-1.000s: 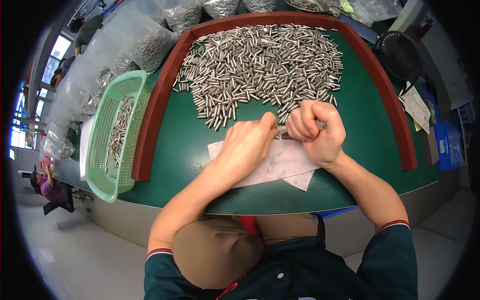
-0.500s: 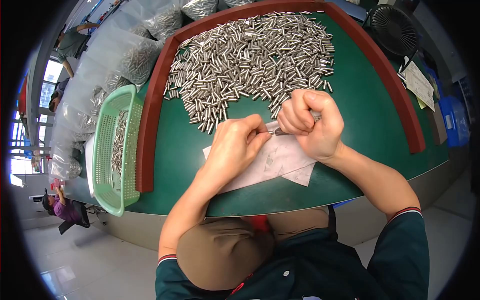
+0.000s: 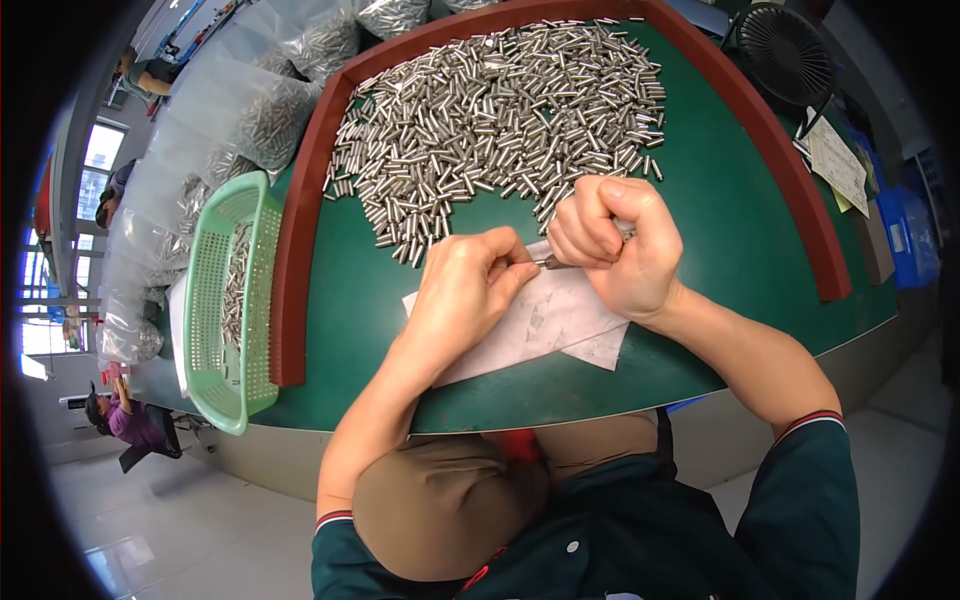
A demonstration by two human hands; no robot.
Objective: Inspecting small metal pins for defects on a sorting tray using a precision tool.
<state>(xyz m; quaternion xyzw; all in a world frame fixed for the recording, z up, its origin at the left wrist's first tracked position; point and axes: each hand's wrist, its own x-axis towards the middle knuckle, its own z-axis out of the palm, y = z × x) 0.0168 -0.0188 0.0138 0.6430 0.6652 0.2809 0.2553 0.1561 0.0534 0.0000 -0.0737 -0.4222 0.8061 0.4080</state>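
Broad green worktop [image 3: 725, 235], spread beneath a pale pink cloth [image 3: 530, 325]. Around the cloth on the left, far and right, a raised red-brown border [image 3: 290, 330]. Well left of the cloth and beyond it, a row of clear plastic bags [image 3: 270, 130], filled with metal pieces. Beyond the cloth, a wide heap of loose metal pins [image 3: 510, 110], lying at all angles. Left of the cloth and well apart from it, a long mint-green basket [image 3: 260, 330], with more pins inside. Far right beyond the cloth, a black fan [image 3: 785, 55]. Over the cloth's right end, the right hand [image 3: 620, 245], clenched in a fist around a slender dark metal piece [image 3: 555, 262], mostly hidden. Over the cloth's left end, the left hand [image 3: 465, 280], pinching a small bright metal piece [image 3: 541, 264] between thumb and fingertips. Above the cloth's far edge, between the hands, the two pieces end to end; touching or just apart, too small to tell.
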